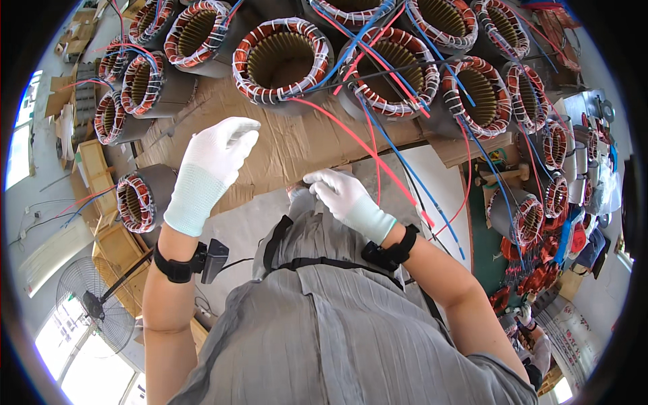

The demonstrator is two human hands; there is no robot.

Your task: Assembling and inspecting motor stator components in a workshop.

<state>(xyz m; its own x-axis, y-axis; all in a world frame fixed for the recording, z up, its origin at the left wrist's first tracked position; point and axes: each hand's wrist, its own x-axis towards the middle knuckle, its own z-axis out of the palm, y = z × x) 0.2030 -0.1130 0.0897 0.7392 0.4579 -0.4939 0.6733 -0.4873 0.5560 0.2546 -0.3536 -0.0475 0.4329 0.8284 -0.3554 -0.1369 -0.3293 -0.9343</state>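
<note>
My left hand [223, 145], in a white knit glove, is raised over the cardboard sheet [283, 145] on the bench. Its fingers are curled in toward the thumb; whether something thin is between them I cannot make out. Lower and to the right, my right hand [342, 198], gloved too, hangs in front of my body just off the bench edge. Its fingertips are drawn together, and nothing in them can be made out. Beyond the hands stands a motor stator [282, 94] with laced copper windings. A red lead [358, 145] and a blue lead [412, 165] trail near my right hand.
Several more stators line the bench, one [145, 199] by my left wrist. Loose leads hang over the bench edge. A fan [94, 304] stands at lower left near wooden boxes [101, 175]. On the right, a green surface [489, 260] carries windings; another person [533, 334] is at lower right.
</note>
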